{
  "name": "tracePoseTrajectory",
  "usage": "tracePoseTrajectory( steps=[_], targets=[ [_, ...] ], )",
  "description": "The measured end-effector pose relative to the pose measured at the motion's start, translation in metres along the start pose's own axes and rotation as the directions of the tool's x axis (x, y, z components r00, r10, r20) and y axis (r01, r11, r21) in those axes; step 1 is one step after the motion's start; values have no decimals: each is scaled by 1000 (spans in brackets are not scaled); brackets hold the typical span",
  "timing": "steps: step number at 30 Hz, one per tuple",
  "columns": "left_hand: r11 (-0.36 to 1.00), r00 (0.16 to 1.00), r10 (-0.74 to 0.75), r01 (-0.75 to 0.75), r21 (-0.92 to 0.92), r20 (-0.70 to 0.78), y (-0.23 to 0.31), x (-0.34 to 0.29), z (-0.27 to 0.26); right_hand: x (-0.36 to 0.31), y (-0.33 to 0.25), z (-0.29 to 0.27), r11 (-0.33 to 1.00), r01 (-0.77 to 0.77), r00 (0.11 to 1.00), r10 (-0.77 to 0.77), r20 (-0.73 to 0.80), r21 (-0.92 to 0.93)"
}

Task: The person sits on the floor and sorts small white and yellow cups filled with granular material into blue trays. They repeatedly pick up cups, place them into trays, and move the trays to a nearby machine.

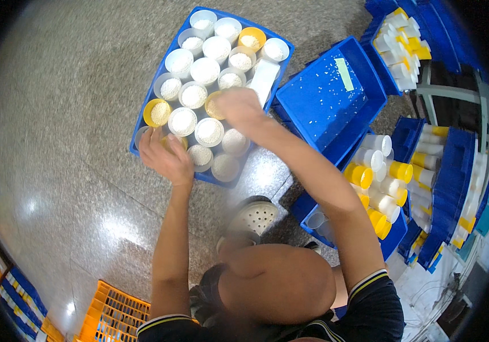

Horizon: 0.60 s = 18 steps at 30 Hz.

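Observation:
A blue crate (143, 108) on the floor holds rows of clear and yellow cups filled with white pellets. My left hand (167, 159) is at the crate's near left corner, fingers apart over the cup rims. Beneath it, a yellow cup (183, 141) is partly covered. Farther right, my right hand (237, 107) reaches over the cups, blurred by motion. Its fingers come close to another yellow cup (212, 108); whether they grip it cannot be seen. A white oblong piece (265, 78) lies along the crate's right side.
To the right stands a blue crate (313, 91) with scattered pellets and a pale green strip. Below it, white and yellow cups (381, 188) lie heaped in another crate. More crates of cups (401, 48) stand far right. An orange crate (113, 313) sits near left.

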<state>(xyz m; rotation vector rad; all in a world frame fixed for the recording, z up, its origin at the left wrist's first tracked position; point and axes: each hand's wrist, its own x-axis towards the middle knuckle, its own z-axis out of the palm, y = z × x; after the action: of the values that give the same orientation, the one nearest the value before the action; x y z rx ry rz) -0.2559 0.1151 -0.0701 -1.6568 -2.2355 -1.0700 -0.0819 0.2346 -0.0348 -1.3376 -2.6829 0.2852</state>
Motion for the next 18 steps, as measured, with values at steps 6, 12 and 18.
tracePoseTrajectory(
  steps=[6,12,18],
  targets=[
    [999,1000,1,-2,35,29,-1,-3,0,-19,32,-54,988,-136,986,129,102,70],
    [1000,1000,4,-4,0,13,-1,-1,0,-26,38,-57,987,-123,991,118,59,100],
    [1000,1000,4,-4,-14,-18,-3,-2,1,-53,90,-77,989,-126,992,124,-34,-82]
  ],
)
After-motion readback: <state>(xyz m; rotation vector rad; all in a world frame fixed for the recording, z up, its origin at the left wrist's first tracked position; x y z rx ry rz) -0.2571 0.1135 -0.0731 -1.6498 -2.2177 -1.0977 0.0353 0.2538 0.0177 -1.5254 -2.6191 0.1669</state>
